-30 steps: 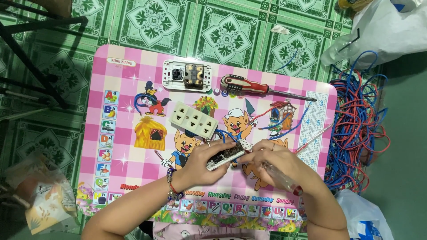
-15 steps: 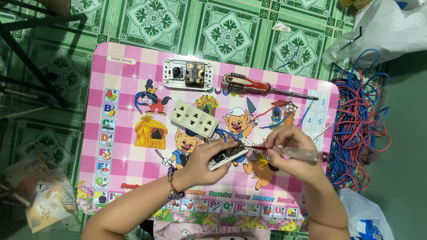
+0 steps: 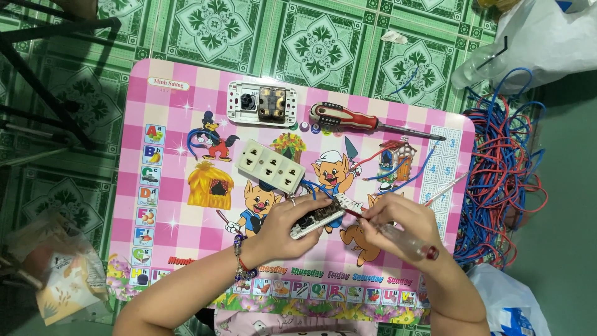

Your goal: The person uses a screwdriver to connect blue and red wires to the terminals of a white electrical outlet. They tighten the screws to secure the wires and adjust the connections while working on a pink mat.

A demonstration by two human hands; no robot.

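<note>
Free room and obstructions on the pink cartoon table [image 3: 180, 143].

The left half of the tabletop is bare of objects and open to a hand. The upper middle is blocked by a white switch plate [image 3: 261, 103], a red-handled screwdriver [image 3: 360, 119] lying crosswise, and a white three-outlet socket strip [image 3: 271, 166] set at a slant. The lower middle is occupied by the left hand [image 3: 292, 231] and right hand [image 3: 398, 227], close together over a small white fitting [image 3: 317, 219]. Loose red and blue wires [image 3: 388, 167] cross the right part. Off the right edge, a tangled wire heap [image 3: 504, 180] crowds the floor.
</note>
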